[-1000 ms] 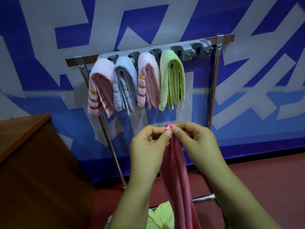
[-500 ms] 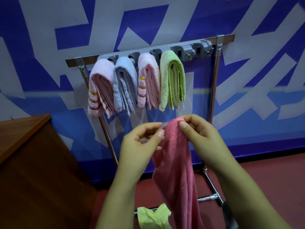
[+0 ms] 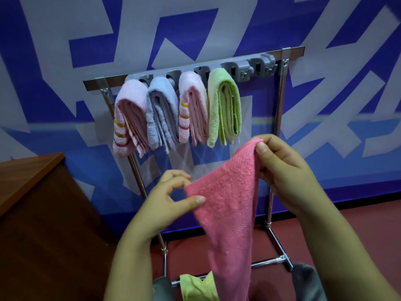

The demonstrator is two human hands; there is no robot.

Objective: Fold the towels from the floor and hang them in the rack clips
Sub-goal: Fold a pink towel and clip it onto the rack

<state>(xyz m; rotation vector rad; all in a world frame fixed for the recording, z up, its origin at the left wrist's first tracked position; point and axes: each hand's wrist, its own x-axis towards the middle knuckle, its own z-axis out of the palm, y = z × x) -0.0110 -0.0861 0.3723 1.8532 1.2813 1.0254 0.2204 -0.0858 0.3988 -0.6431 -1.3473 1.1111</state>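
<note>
A pink towel [image 3: 230, 205] hangs between my hands in front of the rack. My right hand [image 3: 282, 170] pinches its top corner, raised near the green towel. My left hand [image 3: 169, 198] pinches the lower left edge with thumb and fingers. The metal rack [image 3: 280, 118] carries a grey clip bar [image 3: 243, 69]. Several folded towels hang from it: a striped pink one [image 3: 128, 118], a light blue one [image 3: 161, 114], another striped pink one [image 3: 193, 107] and a green one [image 3: 225, 105]. Two clips at the bar's right end hold nothing. A yellow-green towel [image 3: 197, 287] lies on the floor below.
A brown wooden cabinet [image 3: 41, 213] stands at the left, close to the rack's left leg. The rack's chrome base bar [image 3: 269, 261] runs across the red floor. A blue and white patterned wall is behind.
My hands have drawn apart: the left has gone down and left along the towel's edge, the right slightly up and right. The pink towel, bunched before, now spreads open between them.
</note>
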